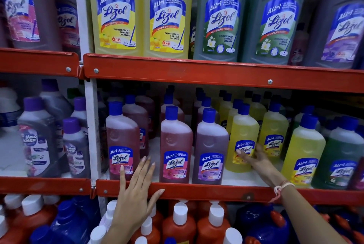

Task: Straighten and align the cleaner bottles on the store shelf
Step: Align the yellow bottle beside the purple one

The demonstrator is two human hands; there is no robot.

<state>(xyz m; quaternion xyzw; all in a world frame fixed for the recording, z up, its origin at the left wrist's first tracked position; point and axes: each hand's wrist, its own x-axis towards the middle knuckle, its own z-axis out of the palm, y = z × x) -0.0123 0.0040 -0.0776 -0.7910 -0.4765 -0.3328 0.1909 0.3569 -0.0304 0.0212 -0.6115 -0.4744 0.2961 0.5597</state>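
Nearest to the camera, the left hand [136, 190] lies flat and open against the red shelf edge [197, 191], fingers spread. It holds nothing; the fingertips [143, 160] reach up in front of the label of the first pink bottle [122, 141], and I cannot tell if they touch it.

A little further in, the right hand [256, 160] reaches over the same edge onto the middle shelf. It is open, not closed on anything. The thumb lies across the label of a yellow bottle [243, 141] and the other fingers go behind it, between it and the next yellow bottle [273, 137].

The front row stands upright: a second pink bottle [174, 145], a purple bottle [209, 149], then the yellow ones. The held yellow bottle stands further back than its neighbours, so the row is not yet even.

The risk, I think, is here: the grip is loose and low on a tall bottle. A fast pull can tip it against the purple bottle or over the edge, onto the orange bottles [180, 222] below.

Behind, more rows stand close together, so a push backwards can disturb them.
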